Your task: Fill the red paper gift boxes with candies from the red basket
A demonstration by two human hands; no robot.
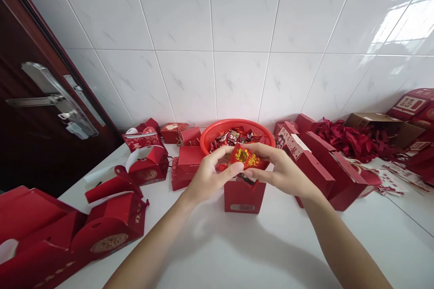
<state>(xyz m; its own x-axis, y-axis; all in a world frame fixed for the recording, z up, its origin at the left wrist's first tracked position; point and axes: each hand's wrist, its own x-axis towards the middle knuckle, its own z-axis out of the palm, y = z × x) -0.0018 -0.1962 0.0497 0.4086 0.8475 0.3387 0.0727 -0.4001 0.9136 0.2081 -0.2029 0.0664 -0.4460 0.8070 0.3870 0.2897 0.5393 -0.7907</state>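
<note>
Between my hands is a small red packet (244, 157) with gold print. My left hand (217, 169) grips it from the left with thumb and fingers, and my right hand (273, 167) grips its right side. A dark wrapped candy (249, 180) shows just under the packet; I cannot tell whether fingers hold it too. Directly below stands an upright red gift box (243, 201) with a small window in its front; my hands hide its top. Behind them, a red plastic basket (220, 126) holds many wrapped candies (233, 136).
Red boxes (111, 221) with rounded flaps line the left side, near a door handle (50, 99). Tall red boxes (342, 180) stand at the right. Beyond them lie dark red ribbons (349, 137) and an open cardboard box (376, 119). A tiled wall (237, 76) rises behind the white table (210, 253).
</note>
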